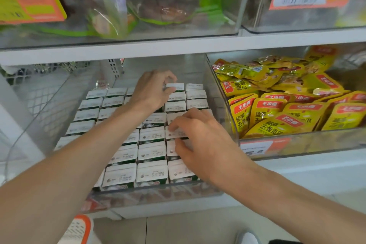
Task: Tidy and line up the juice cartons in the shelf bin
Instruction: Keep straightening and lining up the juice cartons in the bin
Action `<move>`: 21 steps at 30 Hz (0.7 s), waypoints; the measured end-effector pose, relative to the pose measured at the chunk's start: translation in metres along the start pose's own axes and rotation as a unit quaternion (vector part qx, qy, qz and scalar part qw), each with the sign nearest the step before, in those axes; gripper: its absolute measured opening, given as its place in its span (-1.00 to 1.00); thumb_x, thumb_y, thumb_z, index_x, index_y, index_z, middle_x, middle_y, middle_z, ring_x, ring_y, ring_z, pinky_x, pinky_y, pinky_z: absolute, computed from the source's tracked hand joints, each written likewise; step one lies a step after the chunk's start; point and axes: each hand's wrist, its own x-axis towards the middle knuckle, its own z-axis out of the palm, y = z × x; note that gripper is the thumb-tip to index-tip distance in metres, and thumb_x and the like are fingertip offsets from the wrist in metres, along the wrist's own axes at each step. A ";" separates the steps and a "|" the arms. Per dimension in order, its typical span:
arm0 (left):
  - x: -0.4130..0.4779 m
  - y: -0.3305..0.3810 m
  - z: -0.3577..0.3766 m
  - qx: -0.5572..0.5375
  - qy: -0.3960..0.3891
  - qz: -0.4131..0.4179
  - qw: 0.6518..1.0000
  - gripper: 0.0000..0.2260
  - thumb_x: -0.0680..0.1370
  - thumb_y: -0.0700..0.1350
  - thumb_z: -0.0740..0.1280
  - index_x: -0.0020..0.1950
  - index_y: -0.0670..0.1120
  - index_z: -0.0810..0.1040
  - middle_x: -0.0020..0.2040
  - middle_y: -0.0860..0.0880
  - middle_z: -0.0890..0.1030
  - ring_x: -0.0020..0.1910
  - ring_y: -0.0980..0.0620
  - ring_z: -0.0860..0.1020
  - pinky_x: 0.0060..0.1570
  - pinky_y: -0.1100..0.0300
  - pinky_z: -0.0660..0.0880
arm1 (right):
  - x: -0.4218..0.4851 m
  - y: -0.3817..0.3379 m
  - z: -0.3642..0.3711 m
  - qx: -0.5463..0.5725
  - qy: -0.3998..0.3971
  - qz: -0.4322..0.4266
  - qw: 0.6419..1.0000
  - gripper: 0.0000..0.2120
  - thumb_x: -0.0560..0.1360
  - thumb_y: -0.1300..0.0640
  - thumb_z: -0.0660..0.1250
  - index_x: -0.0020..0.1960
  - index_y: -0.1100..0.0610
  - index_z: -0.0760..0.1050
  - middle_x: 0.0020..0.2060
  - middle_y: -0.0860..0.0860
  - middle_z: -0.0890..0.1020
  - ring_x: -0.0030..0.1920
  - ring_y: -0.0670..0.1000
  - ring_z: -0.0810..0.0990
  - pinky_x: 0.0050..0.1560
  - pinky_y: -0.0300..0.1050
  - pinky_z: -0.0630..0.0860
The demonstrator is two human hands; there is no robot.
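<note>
The juice cartons [151,151] stand packed in the clear shelf bin [158,192], each top's long axis running left-right. The 2 hands work the bin's right half. The left hand [152,93] reaches deepest, thumb and fingers pinching the rear carton [175,86] just beyond its knuckles. The right hand [200,142] is several rows nearer the front, bent fingers and thumb pinching a mid-row carton [176,134]. Squaring the back row probably falls to the left hand — it is already there.

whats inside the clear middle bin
Rows of white-topped cartons, packed upright. The left hand and right hand cover several; the bin floor is hidden.
</note>
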 end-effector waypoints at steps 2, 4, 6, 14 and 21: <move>0.000 0.000 -0.001 0.019 0.009 0.013 1.000 -0.76 0.60 -0.10 0.47 0.27 -0.03 0.68 0.23 -0.06 0.68 0.17 0.00 0.61 0.20 0.22 0.45 | 0.000 0.000 0.000 0.003 0.002 0.000 1.000 -0.64 0.61 0.20 0.31 0.39 0.01 0.57 0.28 0.00 0.54 0.34 0.06 0.37 0.29 -0.12 0.35; 0.002 0.004 -0.002 0.057 0.023 0.044 0.997 -0.75 0.60 -0.09 0.47 0.29 -0.03 0.68 0.23 -0.10 0.66 0.24 -0.10 0.58 0.28 0.08 0.46 | 0.000 0.000 0.000 0.004 0.004 -0.001 1.000 -0.64 0.61 0.20 0.31 0.38 0.01 0.57 0.28 0.00 0.54 0.34 0.05 0.37 0.30 -0.11 0.36; 0.007 0.012 -0.002 0.079 0.023 0.098 0.992 -0.70 0.60 -0.11 0.47 0.34 -0.02 0.65 0.25 -0.12 0.63 0.27 -0.15 0.55 0.31 0.02 0.44 | -0.001 -0.001 0.000 0.006 0.006 -0.002 1.000 -0.65 0.62 0.20 0.31 0.38 0.02 0.57 0.27 0.01 0.54 0.34 0.06 0.37 0.29 -0.10 0.38; 0.044 0.033 -0.001 0.138 -0.123 0.152 0.971 -0.54 0.57 -0.16 0.51 0.47 -0.03 0.56 0.33 -0.06 0.65 0.31 -0.10 0.60 0.29 0.10 0.46 | -0.002 -0.001 0.001 0.010 0.014 -0.009 1.000 -0.66 0.62 0.19 0.31 0.37 0.03 0.57 0.26 0.02 0.54 0.33 0.05 0.37 0.29 -0.09 0.40; 0.055 0.041 -0.003 0.197 -0.161 0.175 0.951 -0.60 0.57 -0.18 0.48 0.40 -0.08 0.56 0.22 -0.06 0.66 0.19 -0.12 0.63 0.23 -0.01 0.56 | -0.002 0.000 0.001 0.011 0.014 -0.010 1.000 -0.66 0.62 0.20 0.31 0.37 0.04 0.57 0.25 0.03 0.54 0.33 0.06 0.37 0.30 -0.07 0.39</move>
